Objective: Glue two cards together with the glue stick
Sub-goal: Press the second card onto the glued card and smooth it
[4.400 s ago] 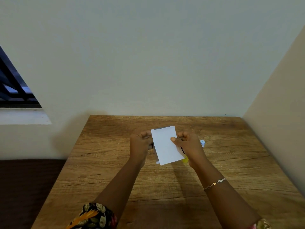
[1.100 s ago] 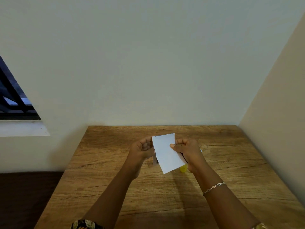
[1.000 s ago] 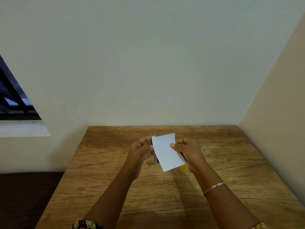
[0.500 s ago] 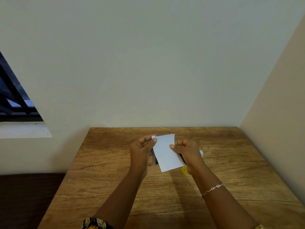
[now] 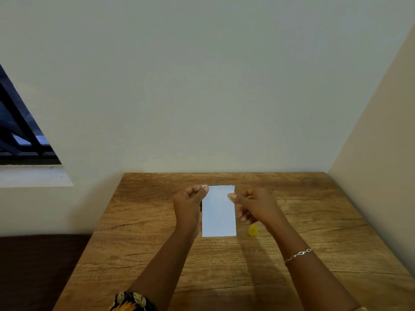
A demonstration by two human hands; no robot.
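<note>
Pinching white card [image 5: 219,212] at top corners with fingers of left hand [image 5: 187,206] and right hand [image 5: 256,205]. Square edges flush first, then press flat on surface [image 5: 314,221], centre outward, no sliding.

Right hand [image 5: 254,205] hides most of the glue stick [image 5: 253,230]; whether the white card [image 5: 219,213] is one or two is unclear

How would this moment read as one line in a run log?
left hand: pinches white card top-left corner | right hand: pinches card right edge | yellow cap: on table, right of card
</note>
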